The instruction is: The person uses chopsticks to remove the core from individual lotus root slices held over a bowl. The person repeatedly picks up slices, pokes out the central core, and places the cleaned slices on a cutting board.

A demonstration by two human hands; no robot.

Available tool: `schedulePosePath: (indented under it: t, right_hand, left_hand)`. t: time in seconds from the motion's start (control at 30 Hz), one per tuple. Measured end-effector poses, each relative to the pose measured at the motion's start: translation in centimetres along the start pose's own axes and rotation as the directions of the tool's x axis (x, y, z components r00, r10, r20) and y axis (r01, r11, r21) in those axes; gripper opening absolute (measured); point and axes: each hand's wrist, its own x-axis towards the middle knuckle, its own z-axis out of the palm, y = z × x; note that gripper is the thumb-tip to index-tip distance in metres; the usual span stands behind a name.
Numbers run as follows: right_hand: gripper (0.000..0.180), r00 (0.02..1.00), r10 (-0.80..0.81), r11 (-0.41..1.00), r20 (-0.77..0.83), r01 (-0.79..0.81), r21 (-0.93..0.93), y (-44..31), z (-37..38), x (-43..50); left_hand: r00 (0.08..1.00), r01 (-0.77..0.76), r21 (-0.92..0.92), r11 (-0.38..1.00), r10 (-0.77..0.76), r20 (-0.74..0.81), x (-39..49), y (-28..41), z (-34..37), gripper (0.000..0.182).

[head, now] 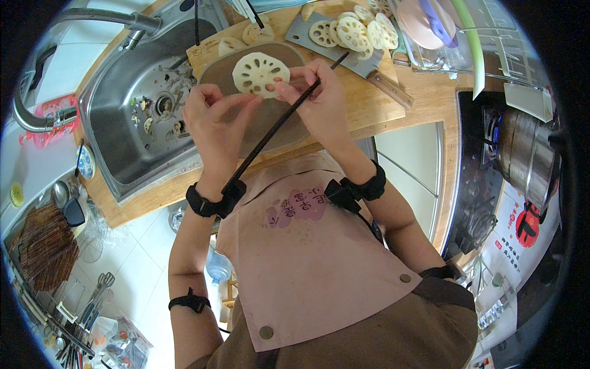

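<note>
A round lotus root slice (261, 73), pale with a ring of holes, is held up above a brown cutting mat (272, 122). My right hand (318, 99) pinches its right edge between thumb and fingers. The fingertips of my left hand (219, 120) come together at its lower edge; whether they grip it is unclear. A thin black rod (276, 127) runs from my left wristband across in front of my right hand. Beyond my right hand lies a cleaver (375, 64) with a wooden handle, its blade under a pile of lotus root slices (354, 34).
The mat rests on a wooden cutting board (375, 104). More slices (258, 33) lie at its back. On the left is a steel sink (113, 152) with food scraps and a faucet (99, 16). A metal pot (525, 152) stands over a blue flame on the right. A dish rack (502, 46) holds kitchenware.
</note>
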Motion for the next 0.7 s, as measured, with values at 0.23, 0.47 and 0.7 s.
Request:
schedulePosePath:
  t: [0.23,0.47,0.7]
  right_hand:
    - [0.034,0.998,-0.069,0.991,-0.001,0.069,-0.118,-0.3,0.8,-0.7]
    - [0.037,0.992,-0.069,0.997,-0.106,0.073,0.033,0.0,1.3,-0.9]
    - [0.034,0.98,-0.163,0.981,-0.112,0.149,-0.122,0.2,1.3,-0.7]
  left_hand:
    - [0.99,0.138,-0.143,0.98,-0.142,-0.018,0.1,0.5,1.1,0.022]
    - [0.98,0.047,-0.03,0.998,-0.052,-0.19,-0.3,0.1,1.3,0.02]
    - [0.958,-0.281,0.189,0.941,0.287,-0.008,0.7,-0.6,0.0,0.017]
